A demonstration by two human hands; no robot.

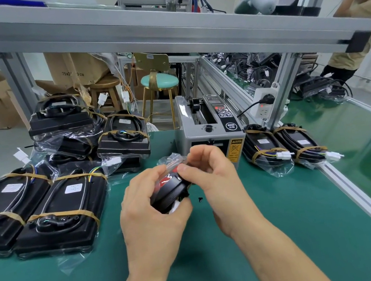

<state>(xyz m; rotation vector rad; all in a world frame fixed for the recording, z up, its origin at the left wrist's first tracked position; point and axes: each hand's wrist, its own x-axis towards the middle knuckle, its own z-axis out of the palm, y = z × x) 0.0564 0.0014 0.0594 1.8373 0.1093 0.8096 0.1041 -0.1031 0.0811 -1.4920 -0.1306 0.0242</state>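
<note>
Above the green mat (pixel 278 234), my left hand (pixel 150 217) grips a small black rounded part (pixel 170 192) with a red patch on top, half inside a clear plastic bag (pixel 173 160). My right hand (pixel 214 179) pinches the bag's upper edge between thumb and fingers, right over the part. A tiny black piece (pixel 200 199) lies on the mat just below my right hand. Much of the part is hidden by my fingers.
Several bagged black units bound with tan tape (pixel 53 215) fill the left side, and two more (pixel 284 147) lie at the right. A grey tape dispenser machine (pixel 208 124) stands just behind my hands. An aluminium frame rail (pixel 366 195) edges the bench at right. A person (pixel 355 26) stands far right.
</note>
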